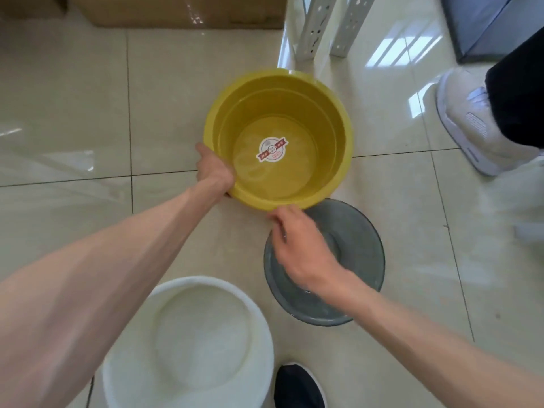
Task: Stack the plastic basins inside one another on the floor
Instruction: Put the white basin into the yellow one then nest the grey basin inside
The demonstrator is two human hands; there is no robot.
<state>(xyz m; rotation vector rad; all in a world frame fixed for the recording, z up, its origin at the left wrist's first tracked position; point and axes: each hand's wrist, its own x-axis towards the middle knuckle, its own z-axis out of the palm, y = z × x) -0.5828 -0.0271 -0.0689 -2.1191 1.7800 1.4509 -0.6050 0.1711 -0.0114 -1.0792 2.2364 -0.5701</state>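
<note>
The yellow basin (338, 136) is held at its near-left rim by the clenched left hand (215, 170); the grey basin (362, 260) lies just beneath. The right hand (300, 245), seemingly loose, is blurred at the yellow rim's edge.

Unreadable sticker (272, 149) in yellow basin (338, 148)

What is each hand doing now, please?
Left hand: closed on the yellow basin rim.
Right hand: fingers at the rim, grip cannot be told.
</note>
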